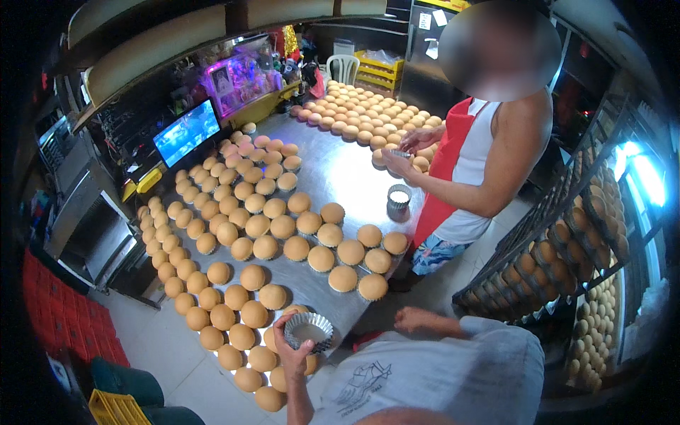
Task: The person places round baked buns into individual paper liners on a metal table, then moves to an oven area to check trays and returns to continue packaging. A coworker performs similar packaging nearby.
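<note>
My left hand (295, 345) grips a stack of fluted metal baking tins (309, 330) above the near edge of the steel table (348, 183). Round golden-brown cupcakes (254, 313) stand in rows beside and below that hand; some show fluted tins beneath them. My right hand (411, 320) hangs by my body, off the table's edge, its fingers curled and nothing visible in them. Farther off, a stack of fluted tins (398, 195) stands on the table. A co-worker in a red apron (443, 175) holds a fluted tin (399, 153) in both hands.
More cupcakes (366, 114) cover the far end of the table. At the right stands a metal rack (531, 265) loaded with cupcakes. Red crates (69, 308), a yellow crate (114, 408) and dark green bins (127, 380) stand on the floor at left. A lit screen (187, 133) borders the table.
</note>
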### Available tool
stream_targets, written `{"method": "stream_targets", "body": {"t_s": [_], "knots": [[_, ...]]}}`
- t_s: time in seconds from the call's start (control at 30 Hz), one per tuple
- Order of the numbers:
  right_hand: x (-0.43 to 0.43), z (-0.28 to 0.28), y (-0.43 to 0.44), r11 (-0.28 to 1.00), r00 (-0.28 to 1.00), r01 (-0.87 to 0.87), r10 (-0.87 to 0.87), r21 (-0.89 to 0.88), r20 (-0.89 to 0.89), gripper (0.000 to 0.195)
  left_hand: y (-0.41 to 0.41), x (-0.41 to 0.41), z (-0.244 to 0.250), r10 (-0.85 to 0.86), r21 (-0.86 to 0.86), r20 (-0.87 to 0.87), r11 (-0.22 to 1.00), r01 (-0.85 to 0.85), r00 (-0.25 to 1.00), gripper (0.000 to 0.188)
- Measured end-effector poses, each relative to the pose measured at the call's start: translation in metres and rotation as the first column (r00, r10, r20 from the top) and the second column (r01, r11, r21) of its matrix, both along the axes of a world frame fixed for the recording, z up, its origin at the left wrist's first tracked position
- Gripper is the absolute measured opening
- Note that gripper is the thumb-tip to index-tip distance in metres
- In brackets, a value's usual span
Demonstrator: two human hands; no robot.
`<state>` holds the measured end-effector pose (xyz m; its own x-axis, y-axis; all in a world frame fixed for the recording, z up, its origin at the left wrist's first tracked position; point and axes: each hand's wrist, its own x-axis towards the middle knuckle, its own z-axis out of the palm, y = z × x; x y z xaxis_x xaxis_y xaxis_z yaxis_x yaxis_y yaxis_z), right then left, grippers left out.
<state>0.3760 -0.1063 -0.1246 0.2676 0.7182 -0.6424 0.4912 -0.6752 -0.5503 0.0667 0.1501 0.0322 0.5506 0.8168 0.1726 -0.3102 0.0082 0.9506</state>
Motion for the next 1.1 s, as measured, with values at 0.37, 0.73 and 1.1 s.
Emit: {"method": "stream_targets", "body": {"t_s": [0.37,0.73,1.1], "knots": [[-0.036,0.499,0.111,-0.357,0.307,0.010,0.890,0.934,0.337,0.018,0.015,0.001,0.028,-0.063,-0.034,-0.032,0.997,0.062,0.997,0.080],[-0.052,0.548,0.082,-0.523,0.387,-0.093,0.765,0.847,0.515,0.031,0.014,0.034,0.044,-0.136,0.023,-0.094,0.990,0.139,0.986,0.080],[-0.067,0.507,0.117,-0.439,0.235,0.140,0.885,0.887,0.401,0.025,0.077,0.077,-0.053,-0.054,-0.415,-0.267,0.908,-0.064,0.962,0.072]]}}
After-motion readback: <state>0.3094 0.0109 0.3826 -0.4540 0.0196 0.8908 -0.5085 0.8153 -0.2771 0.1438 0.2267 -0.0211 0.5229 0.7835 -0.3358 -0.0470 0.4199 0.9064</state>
